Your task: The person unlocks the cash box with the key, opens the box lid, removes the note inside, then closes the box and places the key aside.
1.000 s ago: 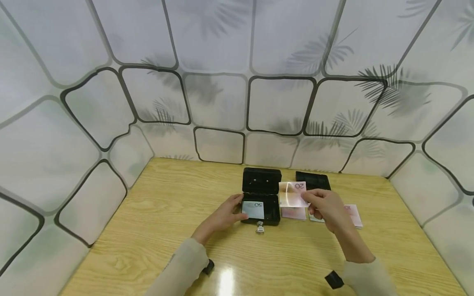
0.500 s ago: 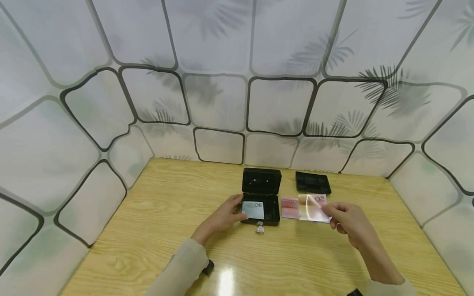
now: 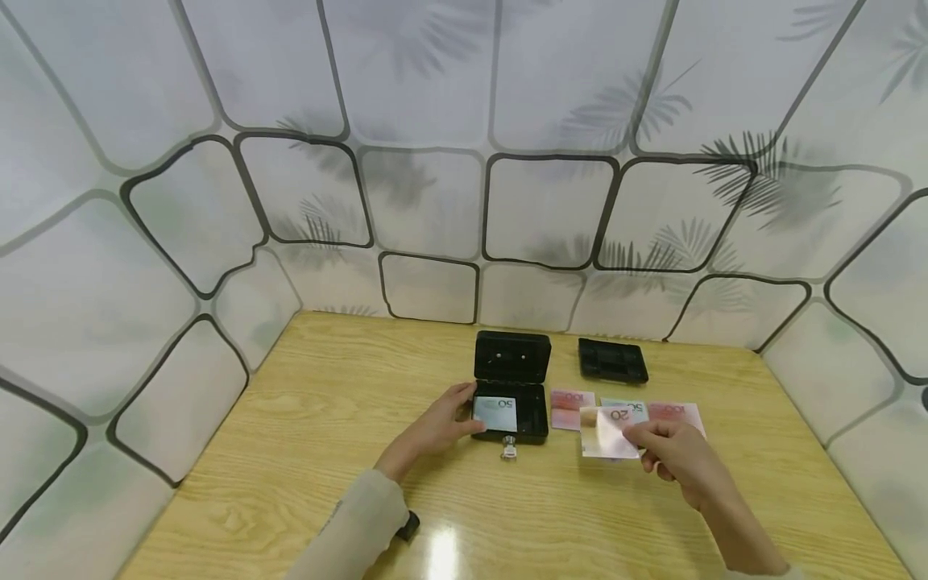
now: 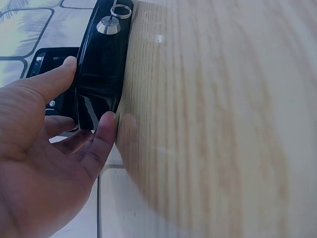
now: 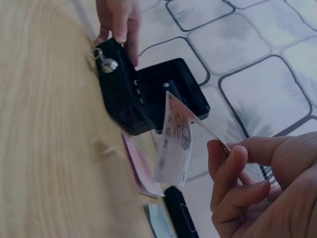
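Note:
A black cash box (image 3: 532, 415) stands with its lid raised, and a 50 banknote (image 3: 495, 412) lies in it at the left. My left hand (image 3: 440, 419) grips the box's left side, thumb at the upper rim and fingers along the outer wall (image 4: 94, 111). My right hand (image 3: 685, 459) pinches a 20 banknote (image 3: 605, 435) by its right edge. In the right wrist view this banknote (image 5: 174, 141) hangs bent from thumb and finger, raised above the table. In the head view it overlaps a green 50 banknote (image 3: 616, 404) on the table.
Pink 100 banknotes (image 3: 571, 399) lie right of the box, and another 100 banknote (image 3: 670, 412) lies further right, partly behind the right hand. A black compartment tray (image 3: 612, 361) sits behind them. A key with a ring (image 4: 120, 11) is in the box's front lock.
My right hand carried the 20 banknote right, away from the box, then slightly left and nearer to me. The green 50 and the right-hand 100 banknotes now show more. My left hand stays on the box.

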The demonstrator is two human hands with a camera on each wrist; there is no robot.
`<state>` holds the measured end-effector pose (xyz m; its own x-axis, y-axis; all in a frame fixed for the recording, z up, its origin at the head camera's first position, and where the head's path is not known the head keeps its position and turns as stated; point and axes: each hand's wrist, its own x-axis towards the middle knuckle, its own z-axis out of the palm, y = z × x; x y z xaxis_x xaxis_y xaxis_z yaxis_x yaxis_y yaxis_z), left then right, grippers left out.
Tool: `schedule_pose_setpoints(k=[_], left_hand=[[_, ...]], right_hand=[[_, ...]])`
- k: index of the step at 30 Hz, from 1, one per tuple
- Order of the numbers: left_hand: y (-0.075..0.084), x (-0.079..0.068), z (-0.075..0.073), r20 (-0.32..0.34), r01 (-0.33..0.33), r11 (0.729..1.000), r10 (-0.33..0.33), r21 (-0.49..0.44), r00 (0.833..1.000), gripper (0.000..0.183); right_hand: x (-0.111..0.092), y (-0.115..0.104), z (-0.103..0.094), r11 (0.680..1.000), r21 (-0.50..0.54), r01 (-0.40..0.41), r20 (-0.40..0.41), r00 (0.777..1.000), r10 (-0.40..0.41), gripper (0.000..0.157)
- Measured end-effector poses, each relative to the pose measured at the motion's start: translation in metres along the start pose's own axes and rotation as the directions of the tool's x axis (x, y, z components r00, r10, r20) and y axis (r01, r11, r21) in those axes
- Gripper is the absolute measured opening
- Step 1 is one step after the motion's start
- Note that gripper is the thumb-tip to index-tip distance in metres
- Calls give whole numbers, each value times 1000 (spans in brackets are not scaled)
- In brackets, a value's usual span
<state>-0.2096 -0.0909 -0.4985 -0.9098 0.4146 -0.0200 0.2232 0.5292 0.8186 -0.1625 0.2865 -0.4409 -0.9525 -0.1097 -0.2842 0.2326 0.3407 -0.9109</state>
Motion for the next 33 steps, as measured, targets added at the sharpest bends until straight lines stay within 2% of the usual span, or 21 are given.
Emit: schedule_pose_setpoints(k=[6, 15, 18, 21, 27, 33], left_hand=[[-1, 0, 0, 2, 4, 1000, -4, -3, 1000, 77], [-4, 1, 3, -6, 14, 1000, -14, -17, 1000, 77], [-5, 2, 3, -6, 17, 999, -18, -27, 1000, 77], [-5, 2, 3, -6, 21, 999, -21, -29, 1000, 77], [-3, 1, 3, -5, 13, 999, -13, -31, 1000, 77], [-4, 1, 3, -6, 10, 999, -10, -39, 1000, 77]], right_hand=[[5, 11, 13, 999, -12, -31, 36, 999, 32, 24], [11, 26, 26, 998, -36, -48, 47, 998, 50, 24], [13, 29, 30, 998, -48, -51, 40, 998, 53, 24], [15, 32, 36, 995, -84, -59, -2, 998, 59, 22], [20, 41, 45, 980, -200, -21, -82, 997, 4, 22], [22, 44, 49, 968, -249, 29, -96, 994, -55, 28]])
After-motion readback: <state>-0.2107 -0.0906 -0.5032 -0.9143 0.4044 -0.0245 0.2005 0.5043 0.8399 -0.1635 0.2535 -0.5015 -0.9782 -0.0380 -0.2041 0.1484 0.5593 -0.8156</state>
